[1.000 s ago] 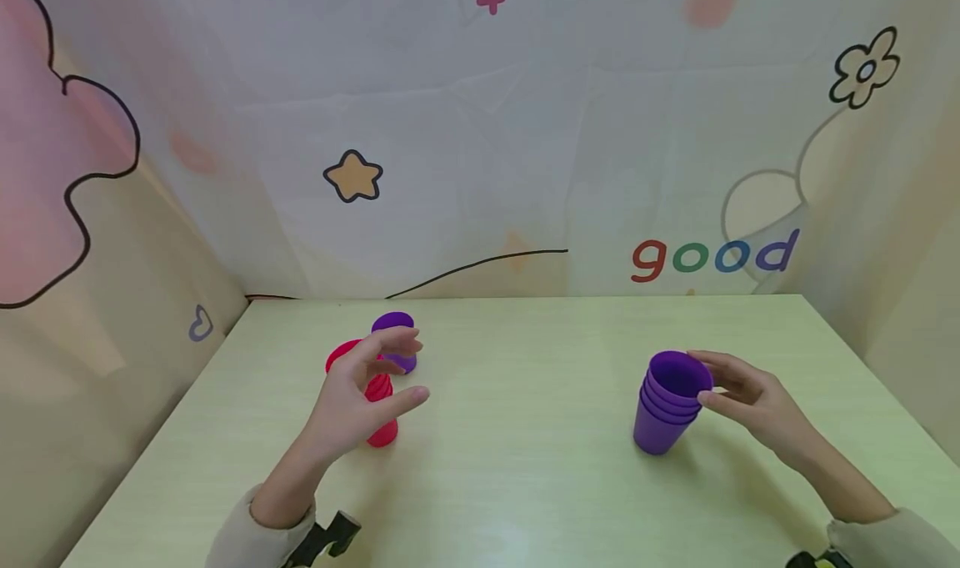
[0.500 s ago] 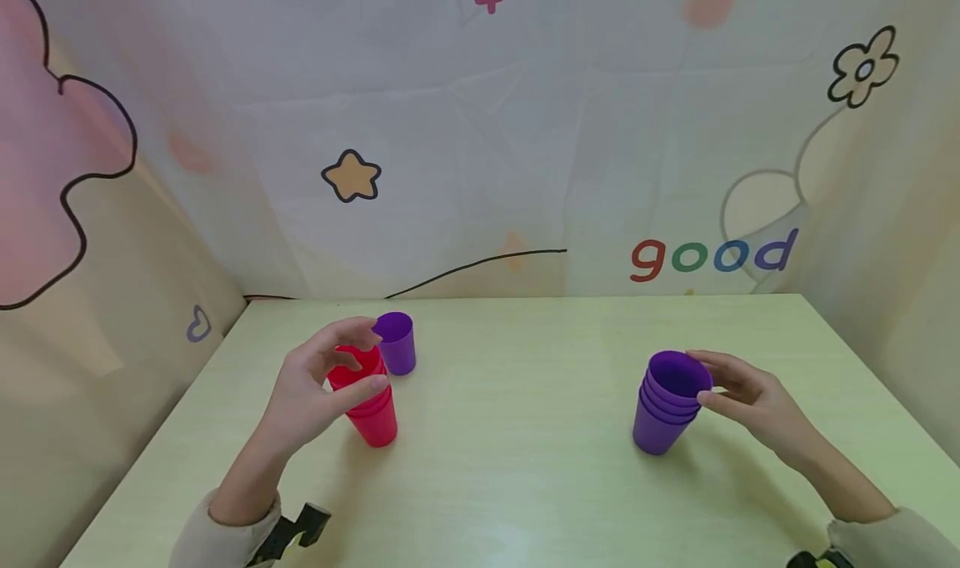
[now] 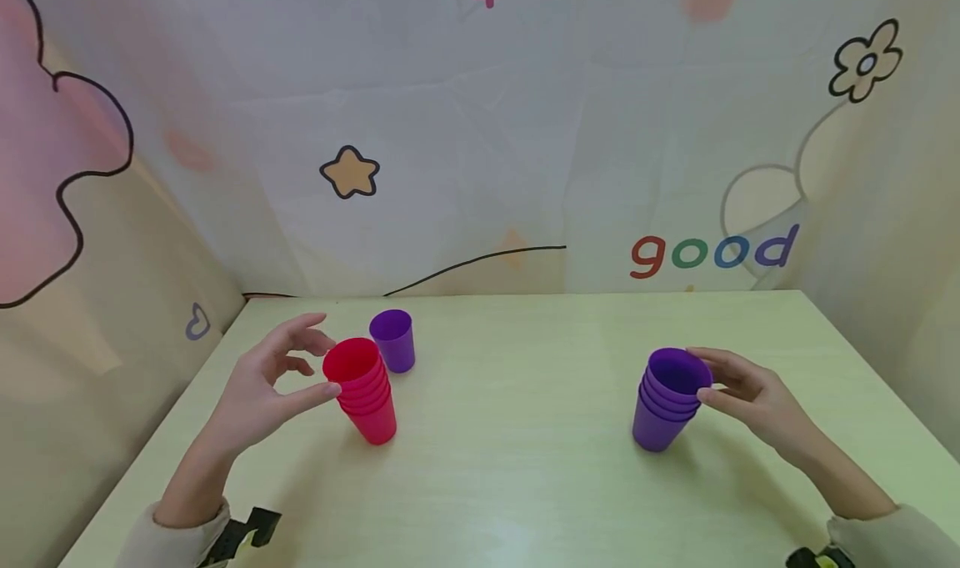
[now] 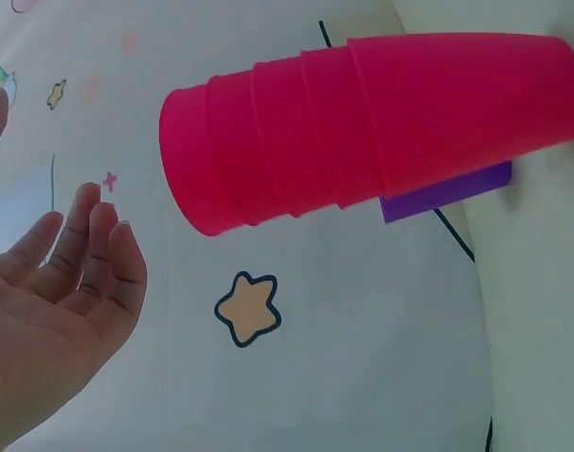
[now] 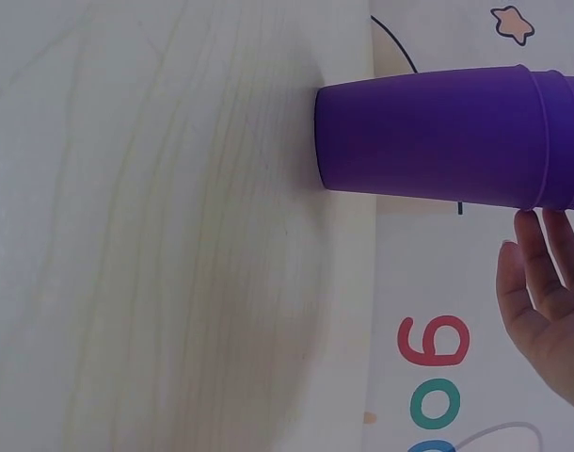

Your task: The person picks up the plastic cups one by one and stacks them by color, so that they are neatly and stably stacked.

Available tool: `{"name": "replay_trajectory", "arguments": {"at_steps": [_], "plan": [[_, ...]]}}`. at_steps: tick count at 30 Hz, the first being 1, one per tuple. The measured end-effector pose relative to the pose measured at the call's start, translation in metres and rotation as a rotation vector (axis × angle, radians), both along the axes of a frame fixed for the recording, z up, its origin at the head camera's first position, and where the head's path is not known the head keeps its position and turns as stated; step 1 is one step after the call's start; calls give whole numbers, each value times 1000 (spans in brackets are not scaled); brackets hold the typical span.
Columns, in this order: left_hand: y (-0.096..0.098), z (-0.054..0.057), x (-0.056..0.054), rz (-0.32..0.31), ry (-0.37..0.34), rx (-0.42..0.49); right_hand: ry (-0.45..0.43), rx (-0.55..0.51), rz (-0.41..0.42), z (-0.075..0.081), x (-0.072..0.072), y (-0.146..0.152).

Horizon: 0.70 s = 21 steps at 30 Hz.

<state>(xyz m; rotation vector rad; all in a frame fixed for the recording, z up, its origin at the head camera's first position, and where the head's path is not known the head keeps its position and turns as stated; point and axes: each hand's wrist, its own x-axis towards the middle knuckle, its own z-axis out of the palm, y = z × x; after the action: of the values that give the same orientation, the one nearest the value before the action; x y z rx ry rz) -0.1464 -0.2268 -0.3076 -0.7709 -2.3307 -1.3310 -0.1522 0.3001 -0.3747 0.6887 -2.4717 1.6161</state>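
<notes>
A stack of red cups (image 3: 375,418) stands upright on the left of the table. Just left of its rim is my left hand (image 3: 251,397), thumb and fingers spread. In the left wrist view a gap separates these fingers (image 4: 75,245) from the red stack (image 4: 381,132). One purple cup (image 3: 397,347) stands behind it, mostly hidden in the left wrist view. On the right is a stack of purple cups (image 3: 656,426). My right hand (image 3: 757,393) rests relaxed fingertips against the right side of its upper part, as the purple stack (image 5: 428,137) in the right wrist view shows.
The pale wooden table (image 3: 510,434) runs back to a printed cloth backdrop (image 3: 465,134) with a star and the word "good". Another cloth wall (image 3: 142,368) rises along the left edge. A dark strap mount (image 3: 240,535) sits on my left wrist.
My left hand has drawn back leftward from above the red stack, baring it and the lone purple cup. My right hand and the purple stack stay put.
</notes>
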Motion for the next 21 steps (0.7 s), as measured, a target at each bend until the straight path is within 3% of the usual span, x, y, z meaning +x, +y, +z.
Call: {"name": "replay_trajectory", "arguments": {"at_steps": [8, 12, 21], "plan": [[-22, -15, -4, 100, -85, -80, 3, -5, 11, 0, 0, 1], [-30, -28, -8, 89, -156, -77, 4, -12, 17, -1, 0, 2], [-28, -63, -21, 27, -484, -18, 14, -20, 23, 0, 0, 1]]}}
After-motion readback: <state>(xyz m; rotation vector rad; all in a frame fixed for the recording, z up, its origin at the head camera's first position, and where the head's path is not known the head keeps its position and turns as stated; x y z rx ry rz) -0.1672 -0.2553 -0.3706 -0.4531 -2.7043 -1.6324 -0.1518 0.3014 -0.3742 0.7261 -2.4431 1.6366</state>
